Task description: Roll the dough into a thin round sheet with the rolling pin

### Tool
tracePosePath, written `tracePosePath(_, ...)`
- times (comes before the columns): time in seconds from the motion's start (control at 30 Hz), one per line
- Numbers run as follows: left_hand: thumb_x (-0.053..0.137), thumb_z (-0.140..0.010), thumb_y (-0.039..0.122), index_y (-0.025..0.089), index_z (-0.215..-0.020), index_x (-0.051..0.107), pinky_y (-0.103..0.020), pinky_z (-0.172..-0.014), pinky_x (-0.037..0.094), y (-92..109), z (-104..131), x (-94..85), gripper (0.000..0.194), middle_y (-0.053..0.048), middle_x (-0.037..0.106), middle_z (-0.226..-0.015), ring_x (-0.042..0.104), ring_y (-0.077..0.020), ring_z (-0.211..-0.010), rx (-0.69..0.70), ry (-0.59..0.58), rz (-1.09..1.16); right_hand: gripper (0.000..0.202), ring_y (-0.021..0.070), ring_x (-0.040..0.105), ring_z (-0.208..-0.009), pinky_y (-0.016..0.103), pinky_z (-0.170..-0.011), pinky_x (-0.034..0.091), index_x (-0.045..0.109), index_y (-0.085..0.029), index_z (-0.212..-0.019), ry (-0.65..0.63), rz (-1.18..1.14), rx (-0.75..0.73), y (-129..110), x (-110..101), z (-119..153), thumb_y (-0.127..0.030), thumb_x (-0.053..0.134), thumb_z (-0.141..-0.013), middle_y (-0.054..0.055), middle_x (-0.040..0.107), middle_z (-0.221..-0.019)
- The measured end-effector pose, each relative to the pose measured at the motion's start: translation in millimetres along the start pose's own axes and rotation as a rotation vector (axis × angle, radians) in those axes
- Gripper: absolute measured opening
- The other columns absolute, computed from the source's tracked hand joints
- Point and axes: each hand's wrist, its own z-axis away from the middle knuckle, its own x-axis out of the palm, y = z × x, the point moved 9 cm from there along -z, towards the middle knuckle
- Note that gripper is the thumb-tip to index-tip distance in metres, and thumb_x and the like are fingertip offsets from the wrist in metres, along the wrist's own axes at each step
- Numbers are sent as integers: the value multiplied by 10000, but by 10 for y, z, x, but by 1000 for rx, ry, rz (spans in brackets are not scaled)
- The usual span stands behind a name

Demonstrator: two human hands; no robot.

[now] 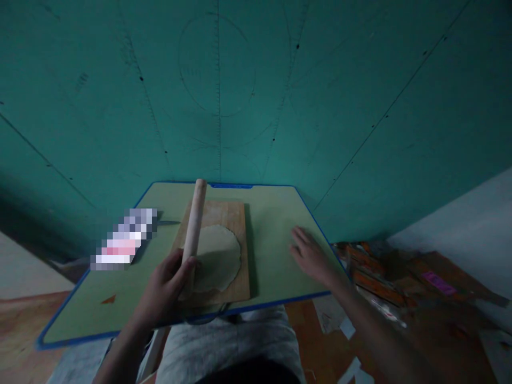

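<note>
On the pale green tabletop (272,277) with a blue rim, the wooden board (230,214) serves as the reference for all positions. The dough sheet (220,258), thin and roughly round, lies on the board, covering much of its near and middle area. The board presumably gives the dough a firm, flat backing separate from the tabletop.

The left hand (162,290) is at the board's near left corner. Its fingers and thumb are clamped around the near end of the wooden rolling pin (195,218). The pin points away from the wearer, along the board's left side, and overlaps the dough's left margin in view. Contact between pin and dough cannot be confirmed. The end grip appears to leave most of the barrel unobstructed and keeps the palm off the dough surface.

The right hand (311,258) is to the right of the board, well apart from it, and holds nothing. Its fingers are extended and slightly apart; whether they touch the tabletop cannot be determined. This position leaves the board's right side unobstructed.

Left of the board are a pixelated item (124,234) and, just beside the board, a narrow blade-like object (169,222), probably set there within reach but off the dough. A small orange-brown triangular piece (108,300) lies farther left, nearer the wearer.
</note>
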Motion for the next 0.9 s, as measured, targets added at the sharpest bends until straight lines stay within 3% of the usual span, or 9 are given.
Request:
tracePosePath(0.1, 507, -813, 769, 173, -766, 646, -268, -511, 444, -2, 4, 2, 614, -24, 598, -641, 555, -181, -589, 21, -3, -5, 558, 274, 368, -1487, 490, -1222, 318, 464, -82, -1500, -9, -92, -222, -901, 184, -170, -251, 371, -977, 180, 425, -1588)
tracePosePath(0.2, 517, -822, 746, 172, -746, 634, -263, -500, 431, 10, 11, 15, 590, -24, 592, -638, 536, -174, -577, 33, -10, 0, 563, 304, 384, -1475, 496, -1230, 305, 476, -26, -1479, -17, -96, -266, -1321, 258, -326, -217, 404, -955, 228, 433, -1568)
tracePosePath(0.6, 544, -764, 806, 186, -728, 641, -251, -462, 421, -9, -8, -5, 629, -7, 569, -601, 528, -168, -547, 0, -12, 1, 485, 341, 518, -1355, 506, -1146, 408, 570, -35, -1396, -53, 29, -353, -1547, 56, -367, -264, 458, -984, 232, 532, -1489)
tracePosePath(0.7, 542, -768, 806, 184, -726, 647, -256, -467, 433, 14, 1, -13, 633, -8, 566, -596, 535, -172, -549, 6, -1, -8, 485, 332, 489, -1386, 525, -1143, 402, 558, -97, -1423, -78, 47, -382, -1443, 85, -326, -329, 452, -1010, 203, 506, -1522)
tracePosePath(0.77, 539, -774, 803, 184, -731, 642, -258, -480, 442, 17, 7, -19, 628, -11, 578, -609, 541, -173, -561, 7, 9, -4, 498, 305, 439, -1434, 519, -1173, 362, 522, -161, -1465, -83, 25, -375, -1190, 116, -275, -368, 448, -1019, 161, 469, -1562)
tracePosePath(0.83, 530, -777, 806, 184, -732, 637, -259, -482, 438, 14, 10, -19, 633, -15, 588, -620, 539, -173, -565, 8, 7, -9, 516, 277, 382, -1478, 497, -1206, 313, 487, -197, -1497, -88, 7, -304, -732, 121, -202, -388, 443, -1019, 127, 440, -1590)
tracePosePath(0.9, 516, -781, 812, 182, -739, 639, -263, -488, 438, 16, 8, -11, 643, -23, 603, -635, 543, -175, -571, 10, -5, -20, 534, 275, 343, -1501, 497, -1217, 286, 474, -190, -1506, -90, 40, -131, -76, 65, -91, -389, 438, -1012, 126, 423, -1602)
